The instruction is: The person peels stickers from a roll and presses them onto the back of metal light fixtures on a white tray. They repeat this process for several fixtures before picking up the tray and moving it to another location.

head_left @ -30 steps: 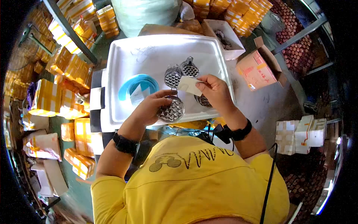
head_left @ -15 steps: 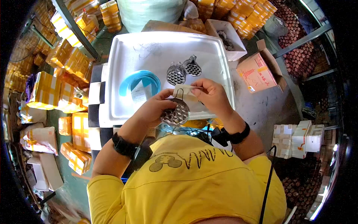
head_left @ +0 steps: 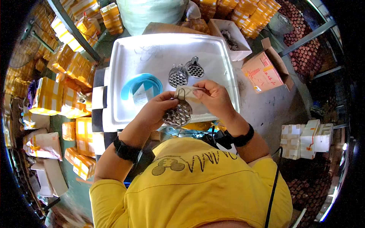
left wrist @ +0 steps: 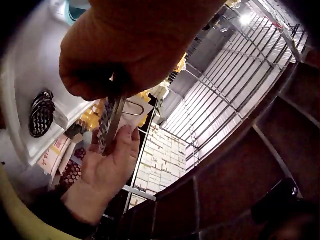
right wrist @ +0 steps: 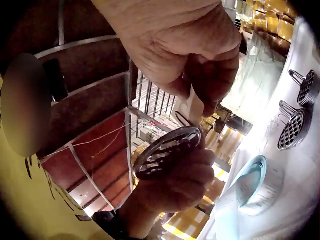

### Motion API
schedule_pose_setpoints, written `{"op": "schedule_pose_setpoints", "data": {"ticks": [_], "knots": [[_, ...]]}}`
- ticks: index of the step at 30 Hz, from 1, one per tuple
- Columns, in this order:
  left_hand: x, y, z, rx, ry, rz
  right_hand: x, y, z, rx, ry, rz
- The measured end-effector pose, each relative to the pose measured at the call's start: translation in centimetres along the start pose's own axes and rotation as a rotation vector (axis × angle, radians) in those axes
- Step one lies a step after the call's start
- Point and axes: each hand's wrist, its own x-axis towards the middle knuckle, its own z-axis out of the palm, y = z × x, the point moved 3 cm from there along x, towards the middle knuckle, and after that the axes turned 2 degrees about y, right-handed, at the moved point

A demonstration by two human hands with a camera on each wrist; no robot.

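Observation:
A round metal piece with a perforated face (head_left: 178, 114) and a wire loop is gripped by the left hand (head_left: 155, 110) above the front of the white tray (head_left: 125, 49). Between thumb and fingers the right hand (head_left: 216, 99) pinches a pale slip (head_left: 189, 93), which lies against the wire loop. In the right wrist view the metal piece (right wrist: 167, 152) stands tilted below the right hand (right wrist: 185, 45). Two stacks of similar metal pieces, one (head_left: 178, 77) beside the other (head_left: 195, 69), rest in the tray. A blue strip roll (head_left: 131, 86) with printed labels lies at its left.
An open cardboard box (head_left: 262, 73) and a white foam box (head_left: 230, 38) stand right of the tray. Taped yellow cartons (head_left: 47, 95) are stacked at the left. A large pale green sack (head_left: 150, 15) is behind the tray, and a metal post (head_left: 74, 32) rises at the left.
Over the last second the slip has moved down and left to the wire loop. The right hand has shifted with it, and the left hand still grips the metal piece.

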Motion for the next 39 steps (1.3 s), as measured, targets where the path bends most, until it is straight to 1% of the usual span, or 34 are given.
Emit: {"op": "schedule_pose_setpoints", "data": {"ticks": [3, 6, 9, 12, 15, 16, 17, 19, 22, 25, 28, 31, 34, 37, 39], "knots": [[-0.2, 0.2, -0.2, 0.06, 0.015, 0.004, 0.0, -0.5, 0.0, 0.008, -0.014, -0.007], [-0.4, 0.5, -0.1, 0.126, 0.066, 0.036, 0.0, -0.7, 0.3, 0.098, -0.035, -0.033], [0.0, 0.4, -0.4, 0.146, 0.068, 0.073, -0.3, -1.4, 0.5, 0.079, -0.09, -0.01], [-0.3, 0.6, -0.1, 0.244, 0.038, 0.057, -0.8, -3.2, 0.3, 0.102, -0.178, -0.285], [-0.7, 1.0, 0.1, 0.227, 0.029, 0.009, -0.2, -2.9, -1.7, 0.44, -0.213, -0.379], [-0.8, 1.0, -0.4, 0.222, -0.016, -0.026, 0.3, -3.5, -3.0, 0.119, -0.123, -0.467], [-0.9, 0.9, -0.3, 0.191, -0.049, -0.061, 0.5, -4.8, -3.9, -0.289, -0.142, -0.649], [-1.5, 0.7, 0.2, 0.131, -0.117, -0.132, 0.4, -6.6, -3.6, -0.413, -0.299, -0.663], [-2.0, 0.7, 0.8, 0.144, -0.15, -0.183, 0.3, -7.4, -2.4, -0.357, -0.484, -0.768], [-2.2, 0.8, 1.5, 0.144, -0.166, -0.177, 0.4, -8.2, -2.1, -0.341, -0.594, -0.787], [-2.4, 0.8, 1.8, 0.159, -0.142, -0.114, 1.0, -7.7, -1.5, -0.263, -0.514, -0.772], [-1.9, 0.5, 1.6, 0.198, -0.064, -0.02, 1.2, -7.4, -0.6, -0.328, -0.363, -0.681], [-1.5, 0.5, 1.8, 0.257, 0.032, 0.064, 1.4, -6.7, 0.0, -0.366, -0.205, -0.682], [-1.0, 0.2, 1.3, 0.238, 0.024, 0.099, 1.5, -6.6, 0.4, -0.42, -0.145, -0.727], [-1.4, 0.5, 1.8, 0.242, 0.012, 0.098, 1.6, -6.7, 0.4, -0.45, -0.12, -0.718]]}}
